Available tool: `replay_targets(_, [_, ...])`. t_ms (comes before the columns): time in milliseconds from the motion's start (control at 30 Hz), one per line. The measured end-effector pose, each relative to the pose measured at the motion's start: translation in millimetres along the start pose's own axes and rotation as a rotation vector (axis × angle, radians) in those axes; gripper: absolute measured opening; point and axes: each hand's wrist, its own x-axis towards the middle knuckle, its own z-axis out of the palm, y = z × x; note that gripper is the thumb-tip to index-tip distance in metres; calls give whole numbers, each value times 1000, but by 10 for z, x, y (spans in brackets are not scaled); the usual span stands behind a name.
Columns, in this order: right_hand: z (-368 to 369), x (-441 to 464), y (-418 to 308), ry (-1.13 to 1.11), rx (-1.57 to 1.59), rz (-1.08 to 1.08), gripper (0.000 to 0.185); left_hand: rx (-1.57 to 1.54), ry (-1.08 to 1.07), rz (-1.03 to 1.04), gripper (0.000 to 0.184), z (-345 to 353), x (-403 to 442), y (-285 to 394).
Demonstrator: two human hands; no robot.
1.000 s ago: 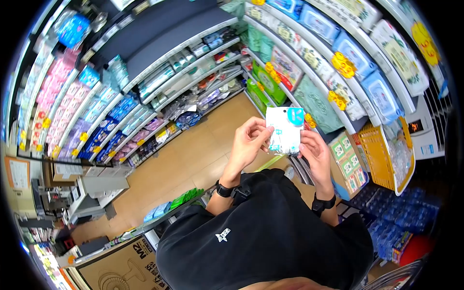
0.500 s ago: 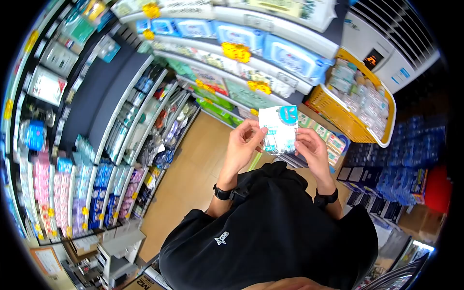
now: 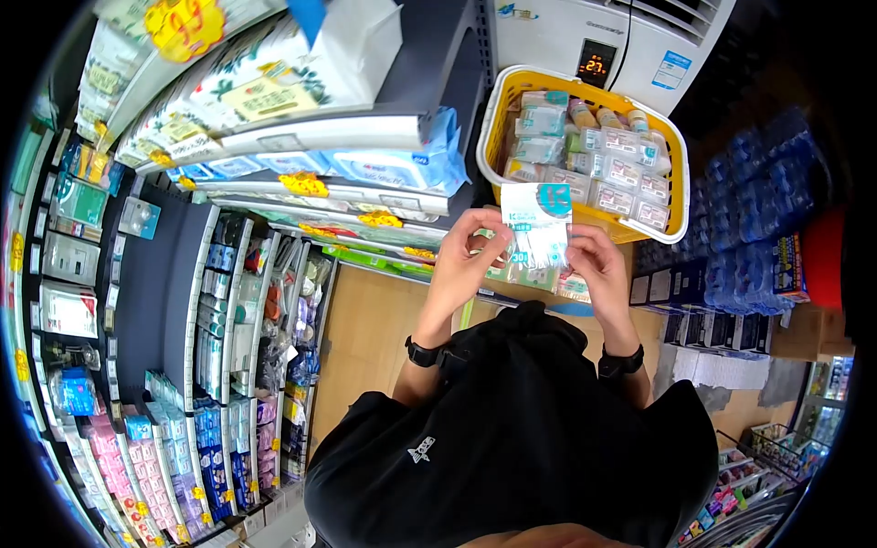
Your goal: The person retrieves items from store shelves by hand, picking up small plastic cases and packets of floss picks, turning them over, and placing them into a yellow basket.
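A small white and teal packet with a clear lower part is held upright in front of my chest. My left hand pinches its left edge between thumb and fingers. At the packet's right edge, my right hand grips it with thumb and fingertips. Just beyond the packet stands a yellow basket filled with small clear and teal packages. Both wrists carry black bands.
Shelves of wipes and tissue packs run along the upper left. More stocked shelves stand at the left. A white appliance is behind the basket. Shrink-wrapped blue bottles are stacked at the right, beside cardboard boxes.
The view has turned to the right, bringing the yellow basket from the right side to just beyond my hands. Both hands still hold the packet, whose clear part now shows more plainly.
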Motion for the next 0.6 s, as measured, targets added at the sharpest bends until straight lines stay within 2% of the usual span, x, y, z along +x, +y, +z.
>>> replay_targets(200, [-216, 215, -27, 43, -38, -96, 39, 57, -25, -5, 28, 184, 336, 14])
replay_targets(433, [-306, 539, -131, 83, 11, -41, 42, 36, -23, -11, 39, 235, 487, -41])
replay_targets(600, [-399, 954, -171, 142, -46, -93, 42, 38, -12, -28, 43, 216, 538, -66])
